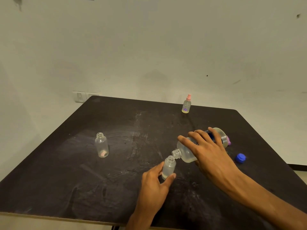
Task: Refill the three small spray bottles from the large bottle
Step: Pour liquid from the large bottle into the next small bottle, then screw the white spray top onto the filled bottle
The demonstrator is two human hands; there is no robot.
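Three small spray bottles share the dark table [83, 171] with one large bottle [187, 151]. Your right hand [209, 146] wraps over the large bottle from above, fingers curled round its body, and holds it tipped nearly flat: its long axis runs from upper right down to lower left, with the open threaded neck pointing down and left, its lip just above the mouth of the small bottle below it. The large bottle's shoulder looks clear; how much liquid is inside you cannot tell.

Your left hand [154, 181] pinches the uncapped small bottle [168, 170] between thumb and fingers near its base. That bottle stands close to upright, leaning slightly, mouth up toward the large bottle's neck, near the middle of the table's front half. A shallow layer of clear liquid sits at its bottom.

The second small bottle [101, 145] stands upright and uncapped, well apart to the left, with something small and pinkish at its bottom. The third small bottle [186, 104] stands upright near the far edge, wearing a pink spray top and a purple flower print, with a yellowish tint low in it.

One blue cap [240, 158] lies on the table just right of your right wrist. A small purple piece [229, 141] shows behind the large bottle's base.
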